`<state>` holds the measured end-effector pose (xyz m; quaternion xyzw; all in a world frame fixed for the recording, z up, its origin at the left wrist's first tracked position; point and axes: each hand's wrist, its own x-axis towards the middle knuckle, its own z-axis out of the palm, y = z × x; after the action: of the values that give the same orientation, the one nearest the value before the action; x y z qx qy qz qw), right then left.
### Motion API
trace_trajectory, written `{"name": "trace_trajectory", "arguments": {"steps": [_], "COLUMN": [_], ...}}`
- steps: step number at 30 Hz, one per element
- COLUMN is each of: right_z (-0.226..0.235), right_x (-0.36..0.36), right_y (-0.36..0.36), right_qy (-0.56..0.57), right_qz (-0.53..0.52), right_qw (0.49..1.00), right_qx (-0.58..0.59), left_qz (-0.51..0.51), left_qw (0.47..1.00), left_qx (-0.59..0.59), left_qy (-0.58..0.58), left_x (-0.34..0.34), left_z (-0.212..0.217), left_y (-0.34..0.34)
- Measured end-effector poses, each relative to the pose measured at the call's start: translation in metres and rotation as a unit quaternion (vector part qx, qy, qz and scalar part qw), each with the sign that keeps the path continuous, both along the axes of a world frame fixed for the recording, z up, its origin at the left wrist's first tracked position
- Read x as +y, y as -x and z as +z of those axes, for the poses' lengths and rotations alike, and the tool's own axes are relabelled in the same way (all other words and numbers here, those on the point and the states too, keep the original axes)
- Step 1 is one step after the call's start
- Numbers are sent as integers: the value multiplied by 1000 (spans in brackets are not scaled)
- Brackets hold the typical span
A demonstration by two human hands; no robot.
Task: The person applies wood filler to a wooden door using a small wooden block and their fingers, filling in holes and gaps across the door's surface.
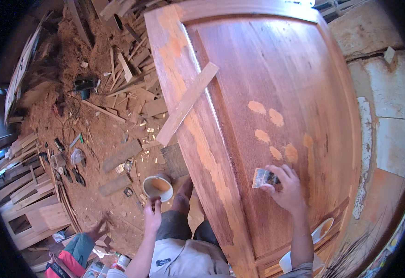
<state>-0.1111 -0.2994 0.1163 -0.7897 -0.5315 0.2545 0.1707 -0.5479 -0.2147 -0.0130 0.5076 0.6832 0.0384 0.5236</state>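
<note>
A reddish-brown wooden door panel (221, 153) lies at a slant before me. Orange-tan filler patches (276, 117) dot its recessed field, and more filler streaks run along its left frame rail. My right hand (285, 187) pinches a small flat scraper (263, 178), dark and smeared, at the panel's surface just below the patches. Off the door's left side, my left hand (153, 217) grips the near rim of a white cup (152, 189) with orange-tan paste inside. A loose wooden strip (188, 104) rests across the left rail.
Wood offcuts (140, 65) and shavings litter the ground on the left. Stacked planks (31, 194) stand farther left. Another person (75, 255) sits at the lower left. An oval white container (323, 230) is by my right forearm. A stained wall (392, 134) borders the right.
</note>
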Motion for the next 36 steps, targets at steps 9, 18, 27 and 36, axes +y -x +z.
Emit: {"name": "trace_trajectory", "arguments": {"steps": [9, 18, 27, 36], "right_z": [-9, -7, -9, -2], "right_x": [45, 88, 109, 123], "right_y": [-11, 1, -5, 4], "right_qy": [30, 30, 63, 129], "right_qz": [-8, 138, 180, 141], "right_qw": [999, 977, 968, 970], "right_qx": [-21, -159, -162, -149], "left_qz": [-499, -310, -228, -263], "left_qw": [795, 822, 839, 816], "left_qx": [-115, -160, -59, 32], "left_qy": [-326, -450, -491, -514], "left_x": [126, 206, 284, 284], "left_z": [116, 104, 79, 50], "left_y": [-193, -240, -282, -289]}}
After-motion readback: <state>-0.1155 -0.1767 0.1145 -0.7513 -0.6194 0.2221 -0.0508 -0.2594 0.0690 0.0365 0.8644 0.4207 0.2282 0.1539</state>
